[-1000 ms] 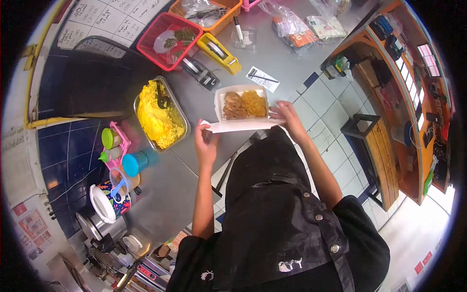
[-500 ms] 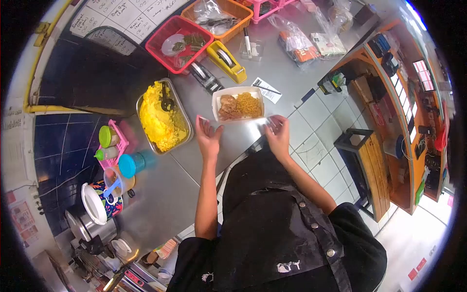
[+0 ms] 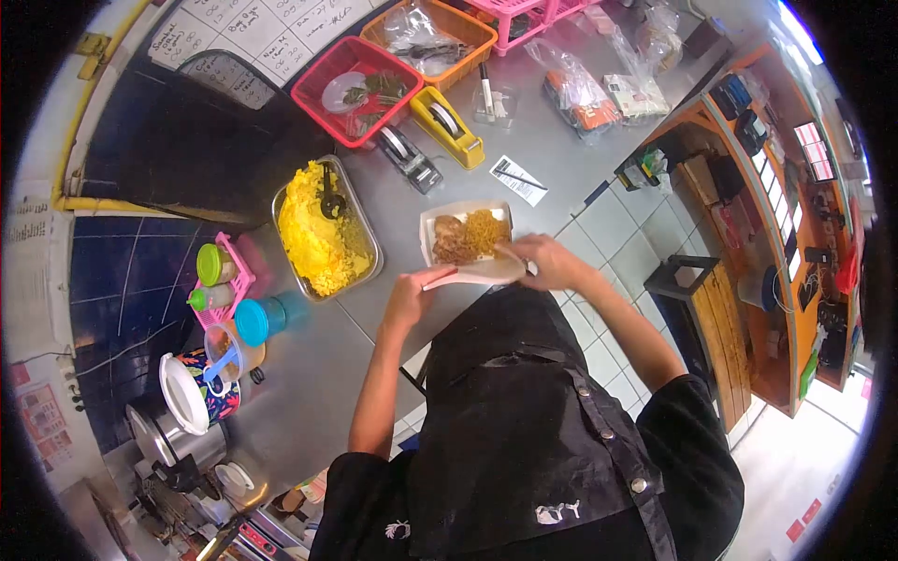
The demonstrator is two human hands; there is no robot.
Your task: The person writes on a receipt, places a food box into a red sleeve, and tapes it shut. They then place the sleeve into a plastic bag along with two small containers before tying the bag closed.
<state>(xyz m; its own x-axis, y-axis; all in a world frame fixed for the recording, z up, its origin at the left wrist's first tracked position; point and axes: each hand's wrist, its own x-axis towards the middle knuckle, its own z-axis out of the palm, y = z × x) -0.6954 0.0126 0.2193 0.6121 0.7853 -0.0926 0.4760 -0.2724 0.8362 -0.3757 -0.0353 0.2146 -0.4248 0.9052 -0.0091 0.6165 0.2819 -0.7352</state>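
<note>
A white paper food box (image 3: 426,238) holds browned pieces of meat (image 3: 454,240) and yellow noodles or rice (image 3: 486,227). Its near-side lid (image 3: 482,272) stands partly raised, edge towards me. My left hand (image 3: 408,297) pinches the lid's left end. At the right end my right hand (image 3: 550,264) is closed on the lid, its fingertips partly hidden. To the left of the box sits a metal tray (image 3: 377,252) of yellow rice (image 3: 316,234) with a black scoop (image 3: 330,198) in it.
Behind the box lie a black tape dispenser (image 3: 409,161), a yellow one (image 3: 447,128) and a paper slip with a pen (image 3: 517,179). Red (image 3: 309,98) and orange baskets (image 3: 482,47) stand farther back. Tubs and bottles line the left; the counter edge is close on my right.
Both hands have closed in on the near-side lid and lifted it from lying low to partly raised. The view has shifted slightly, and the box appears lower in it.
</note>
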